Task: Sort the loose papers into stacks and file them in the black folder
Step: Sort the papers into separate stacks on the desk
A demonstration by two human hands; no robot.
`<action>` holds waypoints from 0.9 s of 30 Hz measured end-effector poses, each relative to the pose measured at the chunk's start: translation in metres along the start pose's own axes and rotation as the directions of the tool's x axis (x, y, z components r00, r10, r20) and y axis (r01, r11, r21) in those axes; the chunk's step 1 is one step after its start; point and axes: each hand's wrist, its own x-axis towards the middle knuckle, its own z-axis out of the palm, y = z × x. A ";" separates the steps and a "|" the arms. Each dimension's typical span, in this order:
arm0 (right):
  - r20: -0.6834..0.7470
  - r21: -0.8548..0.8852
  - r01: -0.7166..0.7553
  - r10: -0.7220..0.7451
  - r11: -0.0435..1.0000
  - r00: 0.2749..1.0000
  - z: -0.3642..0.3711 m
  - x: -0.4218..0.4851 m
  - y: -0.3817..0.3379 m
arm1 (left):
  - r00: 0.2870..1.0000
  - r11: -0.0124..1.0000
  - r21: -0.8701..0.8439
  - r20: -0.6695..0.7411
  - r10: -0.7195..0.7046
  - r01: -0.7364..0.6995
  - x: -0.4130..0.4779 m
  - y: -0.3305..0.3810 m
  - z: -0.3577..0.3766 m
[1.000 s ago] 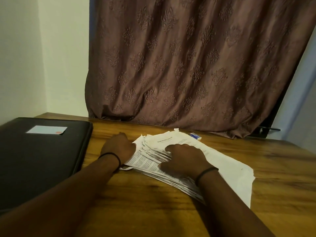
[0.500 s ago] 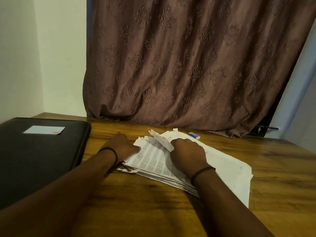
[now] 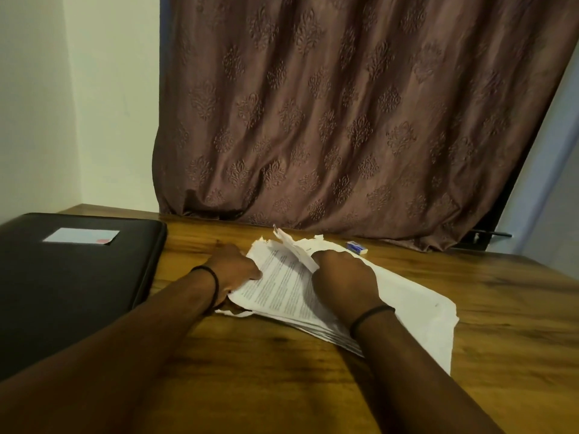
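Loose papers (image 3: 282,286) are pinched by L hand (image 3: 233,267), top sheets gripped by R hand (image 3: 341,277); black folder (image 3: 78,277) is seen left of L fingers.

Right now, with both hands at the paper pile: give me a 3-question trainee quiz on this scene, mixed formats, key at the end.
1. True or false: the black folder lies open on the table.
2. The small blue-and-white box lies: A) on the folder, B) on the table beyond the papers, C) on the floor.
3. Fill in: the hand nearer the folder is the ___ hand.
Key: 1 false, the folder is closed. 2 B. 3 left; the left hand grips the pile's edge on the folder's side.
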 end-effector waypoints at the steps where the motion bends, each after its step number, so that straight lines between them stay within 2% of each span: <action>1: -0.051 -0.018 0.018 -0.019 1.000 0.999 -0.001 -0.001 -0.001 | 0.996 0.997 0.068 -0.079 0.039 -0.034 0.004 -0.002 -0.001; 4: -0.205 -0.077 0.098 -0.112 0.992 0.972 -0.005 -0.006 -0.007 | 0.945 0.940 0.329 -0.270 0.182 -0.087 0.014 -0.011 -0.009; 6: -0.254 -0.083 0.163 -0.179 0.983 0.950 -0.004 -0.007 -0.014 | 0.914 0.922 0.372 -0.330 0.236 -0.104 0.018 -0.016 -0.013; 9: -0.211 -0.078 0.259 -0.270 0.963 0.939 0.004 -0.008 -0.023 | 0.813 0.897 0.409 -0.457 0.361 -0.168 0.018 -0.014 -0.016; 10: -0.165 -0.080 0.292 -0.302 0.953 0.939 0.008 -0.008 -0.025 | 0.793 0.901 0.395 -0.482 0.371 -0.181 0.016 -0.012 -0.017; 11: -0.118 -0.079 0.324 -0.331 0.943 0.936 0.012 -0.008 -0.025 | 0.808 0.922 0.339 -0.480 0.341 -0.188 0.013 -0.009 -0.016; 12: -0.078 -0.069 0.348 -0.353 0.935 0.932 0.014 -0.008 -0.025 | 0.847 0.953 0.240 -0.451 0.281 -0.188 0.010 -0.007 -0.015; 14: -0.034 -0.026 0.369 -0.370 0.929 0.928 0.017 -0.007 -0.023 | 0.940 0.988 -0.065 -0.322 0.109 -0.137 0.001 -0.002 -0.013; 16: 0.002 0.054 0.338 -0.338 0.940 0.941 0.018 -0.005 -0.022 | 0.982 0.943 -0.333 -0.184 -0.039 -0.025 -0.008 0.004 -0.012; 18: 0.014 0.122 0.293 -0.297 0.948 0.955 0.018 -0.003 -0.020 | 0.992 0.860 -0.506 -0.063 -0.110 0.064 -0.011 0.006 -0.014; 22: -0.022 0.193 0.237 -0.238 0.952 0.971 0.022 0.001 -0.014 | 0.981 0.787 -0.587 0.147 -0.126 0.189 -0.004 0.000 -0.014; 27: -0.029 0.238 0.192 -0.190 0.952 0.981 0.023 0.001 -0.014 | 0.970 0.728 -0.651 0.227 -0.083 0.215 -0.002 -0.002 -0.011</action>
